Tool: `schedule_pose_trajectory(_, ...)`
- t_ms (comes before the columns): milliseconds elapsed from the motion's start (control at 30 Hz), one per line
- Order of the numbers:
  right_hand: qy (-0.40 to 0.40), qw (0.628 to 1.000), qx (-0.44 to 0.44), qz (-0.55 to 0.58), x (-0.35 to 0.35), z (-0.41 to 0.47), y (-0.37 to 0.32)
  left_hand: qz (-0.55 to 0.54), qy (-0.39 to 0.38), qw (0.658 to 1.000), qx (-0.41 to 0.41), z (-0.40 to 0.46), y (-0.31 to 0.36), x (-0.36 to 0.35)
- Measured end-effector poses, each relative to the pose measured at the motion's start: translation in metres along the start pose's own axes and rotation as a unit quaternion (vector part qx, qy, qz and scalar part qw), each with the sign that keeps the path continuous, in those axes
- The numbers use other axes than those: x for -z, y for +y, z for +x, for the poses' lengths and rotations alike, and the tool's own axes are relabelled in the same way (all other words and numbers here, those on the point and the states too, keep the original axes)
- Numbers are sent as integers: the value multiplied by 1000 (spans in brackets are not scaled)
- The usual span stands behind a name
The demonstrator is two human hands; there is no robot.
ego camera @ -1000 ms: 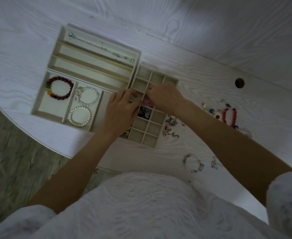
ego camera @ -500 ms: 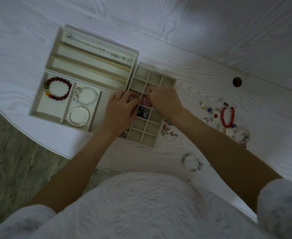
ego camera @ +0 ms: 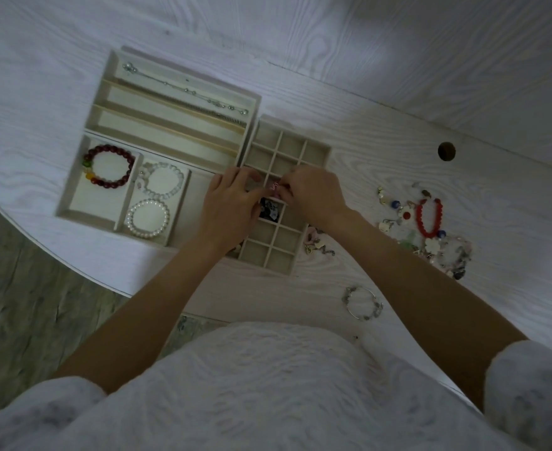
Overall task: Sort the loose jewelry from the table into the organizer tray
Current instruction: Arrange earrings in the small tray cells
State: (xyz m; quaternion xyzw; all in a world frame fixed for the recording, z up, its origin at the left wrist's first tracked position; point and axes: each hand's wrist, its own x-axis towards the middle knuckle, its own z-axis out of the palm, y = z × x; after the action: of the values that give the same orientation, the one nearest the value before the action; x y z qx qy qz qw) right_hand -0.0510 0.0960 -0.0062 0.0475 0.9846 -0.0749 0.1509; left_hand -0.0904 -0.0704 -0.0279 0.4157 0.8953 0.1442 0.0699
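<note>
Hands met over the grid tray (ego camera: 313,151) in the head view. The left hand (ego camera: 229,209) lay over the grid's left edge, fingers curled toward a small red-and-white piece (ego camera: 275,186); the right hand (ego camera: 313,196) came in from the right, fingertips bent down at that same piece. Both seemed to pinch it, though the contact was too small to make out for certain. The piece sat over a middle cell, just above a cell with a dark item (ego camera: 269,211).

Left of the grid, a slot tray (ego camera: 105,89) held a thin chain (ego camera: 186,89) in its far slot. Nearer, a bracelet tray (ego camera: 72,203) held a dark red bracelet (ego camera: 108,166), a pale bead bracelet (ego camera: 163,179) and a pearl bracelet (ego camera: 147,219), each in its own section.

Loose jewelry (ego camera: 424,222) lay on the white table (ego camera: 463,92) well right of the grid, a red bracelet (ego camera: 429,216) among it. A few charms (ego camera: 317,242) lay just beside the grid's right wall, and a bangle (ego camera: 362,302) lay nearer the person.
</note>
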Motion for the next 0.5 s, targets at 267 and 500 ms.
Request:
schedule_pose_trajectory(267, 15, 997, -10, 75, -6, -5, -3, 13, 23, 999, -23, 0, 1, 2)
schedule_pose_trajectory(500, 16, 1000, 16, 9, -2, -10, 4, 34, 11, 999, -28, 2, 4, 2)
